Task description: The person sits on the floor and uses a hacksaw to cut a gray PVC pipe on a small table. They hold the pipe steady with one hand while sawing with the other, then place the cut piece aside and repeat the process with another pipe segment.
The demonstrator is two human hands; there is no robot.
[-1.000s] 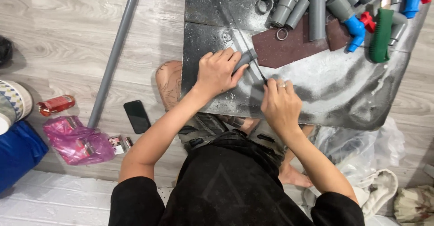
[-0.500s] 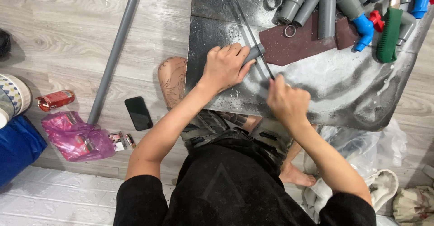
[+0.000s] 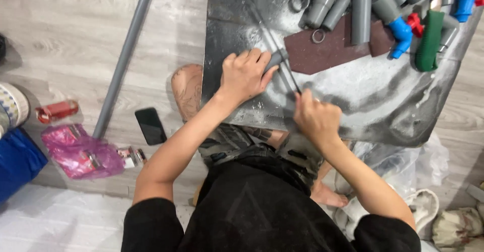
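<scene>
A: Left hand (image 3: 246,75)?
B: Fingers curled around short grey pipe piece (image 3: 276,59), pinned on dusty metal sheet (image 3: 353,100).
A: Right hand (image 3: 316,118)?
B: Fist closed on thin saw blade (image 3: 282,65), crossing pipe just beyond left fingertips.

Matt grey plastic pipe pieces (image 3: 361,15) on a scuffed, dusty metal sheet (image 3: 373,100).

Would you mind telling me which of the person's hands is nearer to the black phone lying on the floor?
Left. The left hand presses a small grey pipe piece on the dark board, up and right of the black phone. The right hand grips a thin saw blade, farther right.
</scene>
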